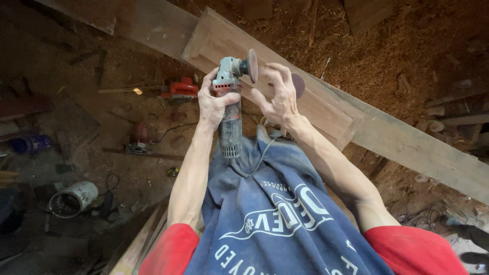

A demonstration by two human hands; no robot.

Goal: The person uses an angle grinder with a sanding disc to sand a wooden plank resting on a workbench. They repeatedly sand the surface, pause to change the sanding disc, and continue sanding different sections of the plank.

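Observation:
My left hand grips the body of a grey-green and red angle grinder, held upright above my blue apron. The grinder's round disc pad faces right at the top. My right hand is beside that pad, fingers spread, pinching a dark round sanding disc at its edge. A long wooden panel with a raised frame lies slanted just beyond both hands. The grinder's cord hangs down over the apron.
Sawdust covers the ground at the upper right. A red power tool and another small tool lie on the floor at left. A white bucket lies on its side at lower left. Wood scraps sit at the right edge.

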